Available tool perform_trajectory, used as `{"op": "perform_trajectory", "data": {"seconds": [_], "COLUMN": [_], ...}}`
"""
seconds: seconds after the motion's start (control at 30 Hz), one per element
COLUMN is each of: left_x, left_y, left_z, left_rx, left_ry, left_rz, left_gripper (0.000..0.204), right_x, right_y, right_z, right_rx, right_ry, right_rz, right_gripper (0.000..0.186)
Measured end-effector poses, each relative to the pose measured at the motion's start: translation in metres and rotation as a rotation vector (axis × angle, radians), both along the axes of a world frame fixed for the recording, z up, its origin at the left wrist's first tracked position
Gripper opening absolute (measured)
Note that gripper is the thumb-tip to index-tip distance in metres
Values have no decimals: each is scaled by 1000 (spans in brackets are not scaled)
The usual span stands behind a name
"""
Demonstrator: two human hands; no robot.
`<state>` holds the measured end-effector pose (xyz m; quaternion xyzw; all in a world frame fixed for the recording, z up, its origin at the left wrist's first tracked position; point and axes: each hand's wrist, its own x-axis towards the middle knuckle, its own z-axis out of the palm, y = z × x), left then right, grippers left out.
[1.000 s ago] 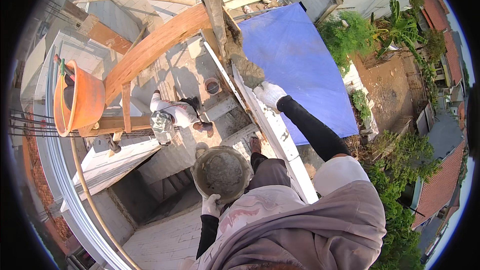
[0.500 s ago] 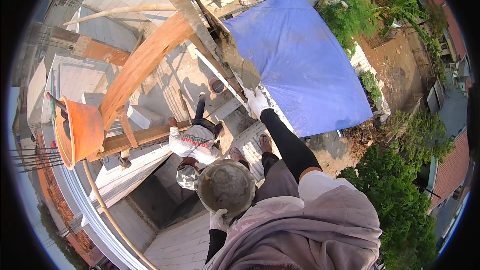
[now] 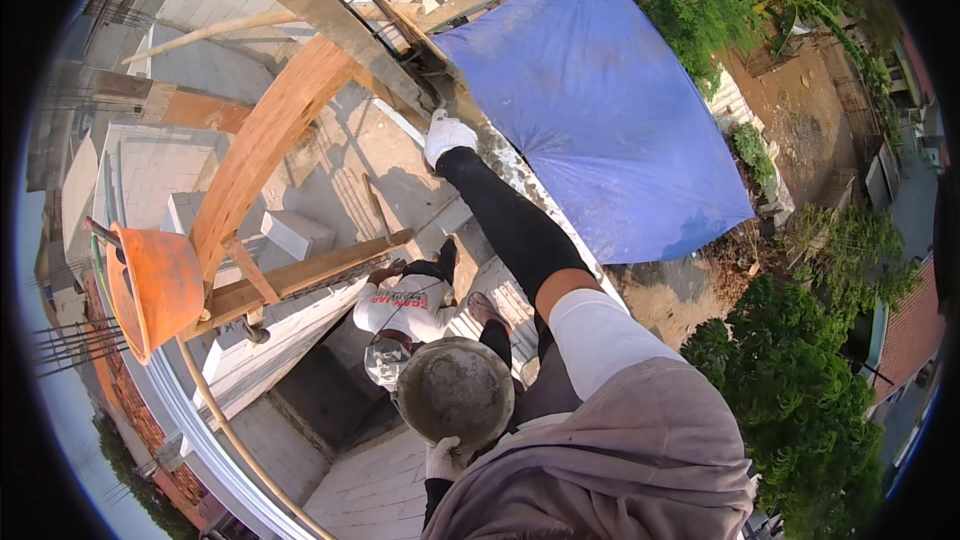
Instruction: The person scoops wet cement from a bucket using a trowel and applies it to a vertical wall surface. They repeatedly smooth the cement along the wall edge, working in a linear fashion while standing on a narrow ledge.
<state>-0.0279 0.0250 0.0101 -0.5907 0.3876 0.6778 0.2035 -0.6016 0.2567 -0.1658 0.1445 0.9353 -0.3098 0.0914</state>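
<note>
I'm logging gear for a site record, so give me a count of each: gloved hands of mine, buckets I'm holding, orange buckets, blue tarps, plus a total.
Gloved hands (left hand, right hand): 2
Held buckets (grey bucket): 1
Orange bucket: 1
Blue tarp: 1
Total: 5

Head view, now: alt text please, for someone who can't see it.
On a building site, the gloved left grip holds a gray bucket by its rim while the gloved right grip reaches to a wall top. A blue tarp spreads right of it; a co-worker is lower down, and an orange bucket is at left.
</note>
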Motion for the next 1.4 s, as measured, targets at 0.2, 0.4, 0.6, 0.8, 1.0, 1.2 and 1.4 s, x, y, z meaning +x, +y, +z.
{"op": "perform_trajectory", "data": {"seconds": [0.2,0.4,0.6,0.8,1.0,1.2,1.4], "left_x": [-8,-13,-31,-13,-10,-39,-39], "left_y": [7,-5,-7,3,6,10,42], "left_z": [3,-2,-4,-11,-18,-28,-29], "left_rx": [-2,13,-2,10,43,-2,-76], "left_ry": [39,9,-26,52,171,255,408], "left_rz": [-12,-61,-85,33,97,53,153], "left_gripper": [67,68,68,63,57,61,77], "right_x": [105,60,-1,135,268,305,293], "right_y": [62,72,57,45,113,104,23], "right_z": [34,0,-7,57,169,241,181], "right_rx": [59,228,247,-71,-81,265,506], "right_ry": [122,139,69,82,-74,-25,175], "right_rz": [149,247,35,72,450,1067,1420], "right_gripper": [46,33,31,55,53,33,27]}}
